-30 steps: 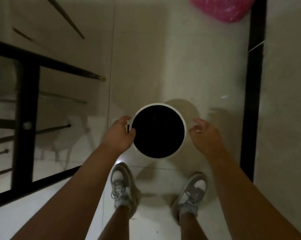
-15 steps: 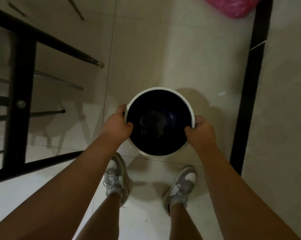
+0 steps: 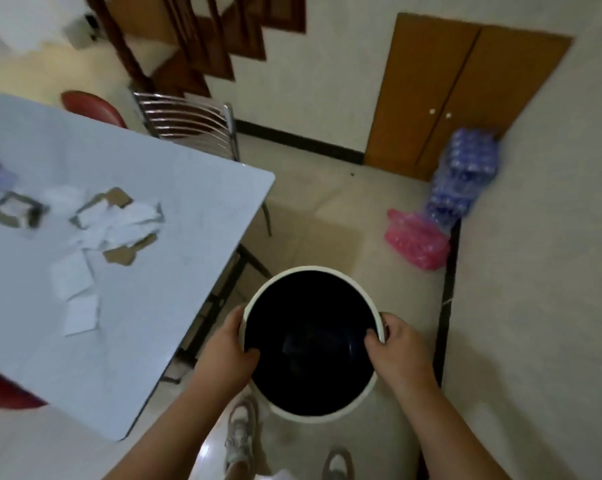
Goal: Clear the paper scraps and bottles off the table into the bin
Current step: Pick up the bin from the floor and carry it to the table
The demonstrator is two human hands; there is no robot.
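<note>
Now lifted off the floor and held at lower centre of the frame: the bin (image 3: pixel 311 344), white-rimmed, dark inside, apparently empty. Left hand (image 3: pixel 227 351) clamped on the left rim, fingers hooked over the edge; right hand (image 3: pixel 394 348) clamped likewise on the right rim. A second ago only reached for on the tiles between the shoes – since then gripped on both sides, raised, and the view swung up to take in the worktop (image 3: pixel 195 216) at left. Paper scraps (image 3: pixel 109 226) scattered there in the left of the frame, white sheets mixed with brown card, none yet cleared. Something bluish at the far left edge, too blurred to call a bottle. Likely next – bin brought beside the worktop edge.
</note>
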